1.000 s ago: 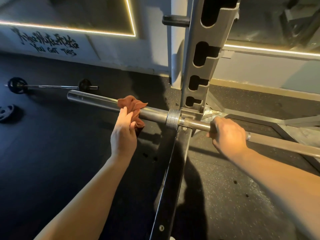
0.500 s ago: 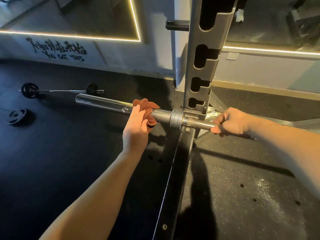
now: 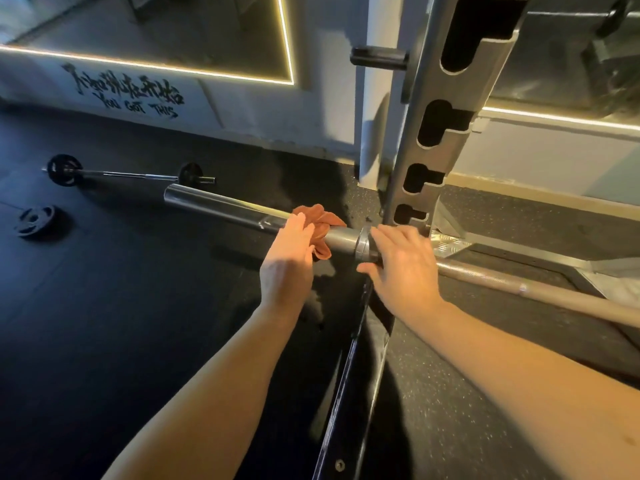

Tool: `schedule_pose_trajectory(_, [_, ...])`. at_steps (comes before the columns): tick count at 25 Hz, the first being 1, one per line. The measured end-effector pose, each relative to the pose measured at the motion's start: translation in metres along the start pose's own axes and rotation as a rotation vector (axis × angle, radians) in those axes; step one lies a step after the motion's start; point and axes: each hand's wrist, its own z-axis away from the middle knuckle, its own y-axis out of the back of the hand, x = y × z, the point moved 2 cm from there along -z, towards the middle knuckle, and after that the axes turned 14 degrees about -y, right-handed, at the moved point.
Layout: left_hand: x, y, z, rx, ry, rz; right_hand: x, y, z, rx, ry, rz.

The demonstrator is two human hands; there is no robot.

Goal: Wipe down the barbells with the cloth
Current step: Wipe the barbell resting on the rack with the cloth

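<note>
A long steel barbell (image 3: 221,207) lies low across the rack, its thick sleeve pointing left and its thinner shaft (image 3: 519,287) running right. A crumpled rust-orange cloth (image 3: 323,225) is wrapped on the sleeve just left of the collar (image 3: 363,242). My left hand (image 3: 287,258) holds the cloth against the sleeve, fingers over the top. My right hand (image 3: 401,265) grips the barbell right at the collar, fingers over it and thumb beneath. A second, thinner barbell (image 3: 131,174) with small black plates lies on the floor behind.
A grey slotted rack upright (image 3: 446,112) rises just behind the collar, and a black rack beam (image 3: 349,393) runs toward me between my arms. A loose black plate (image 3: 36,220) lies on the dark rubber floor at left. A mirrored wall with light strips stands behind.
My right hand slid left along the shaft up to the collar. My left hand with the cloth shifted slightly right along the sleeve, and the view drew closer.
</note>
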Motion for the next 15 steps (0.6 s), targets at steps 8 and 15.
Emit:
schedule_pose_trajectory(8, [-0.120, 0.039, -0.016, 0.116, 0.385, -0.095, 0.001, -0.006, -0.015, 0.016, -0.053, -0.039])
schedule_pose_trajectory(15, [-0.014, -0.019, 0.018, -0.028, 0.009, -0.082, 0.004, 0.001, -0.025, -0.101, -0.149, -0.144])
